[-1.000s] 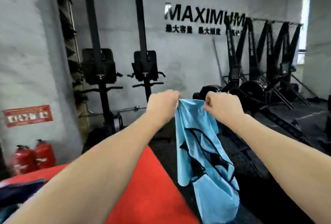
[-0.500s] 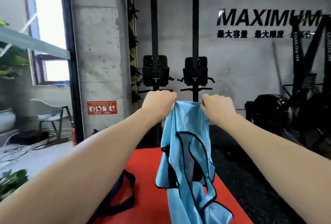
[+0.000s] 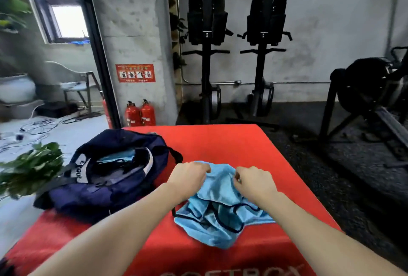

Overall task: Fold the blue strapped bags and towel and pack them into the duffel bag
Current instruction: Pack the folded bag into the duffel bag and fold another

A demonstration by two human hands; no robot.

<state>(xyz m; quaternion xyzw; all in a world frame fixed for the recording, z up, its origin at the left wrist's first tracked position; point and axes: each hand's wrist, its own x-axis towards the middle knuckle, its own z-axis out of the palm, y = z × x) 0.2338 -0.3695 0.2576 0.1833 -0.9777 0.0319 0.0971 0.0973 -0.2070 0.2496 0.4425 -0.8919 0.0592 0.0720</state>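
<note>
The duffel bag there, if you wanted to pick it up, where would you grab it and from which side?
Probably by the black strap looping out at the right end of the duffel bag, coming from the right. The bag lies slumped and open-topped, so its soft sides offer little to grip.

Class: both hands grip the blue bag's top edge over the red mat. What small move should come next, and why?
Probably lay the top edge flat. The blue bag lies crumpled on the mat, while the left hand and right hand pinch it, unfolded.

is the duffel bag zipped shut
No, the duffel bag lies open on the red mat, with light blue fabric showing inside.
</note>
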